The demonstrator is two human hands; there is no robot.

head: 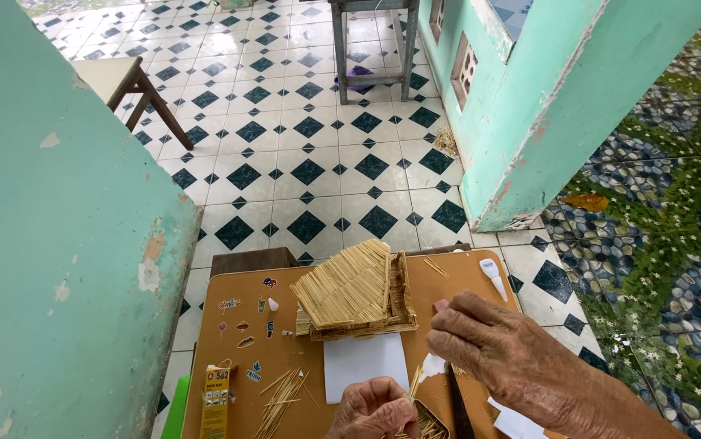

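Note:
A small model house roof made of thin straw-coloured sticks (pixel 356 286) stands on a brown table top (pixel 285 358). My left hand (pixel 373 410) is closed at the bottom edge, pinching a thin stick over a small box of sticks (pixel 430 423). My right hand (pixel 492 349) hovers beside the model's right corner, fingers curled, with something pink at its fingertips; what it holds is unclear. A white card (pixel 364 363) lies in front of the model.
Loose sticks (pixel 281 398) and a yellow glue package (pixel 216 398) lie at the table's left. A white glue tube (pixel 492 278) lies at the right. A dark blade-like tool (pixel 457 406) lies below my right hand. Green pillars flank a tiled floor with stools.

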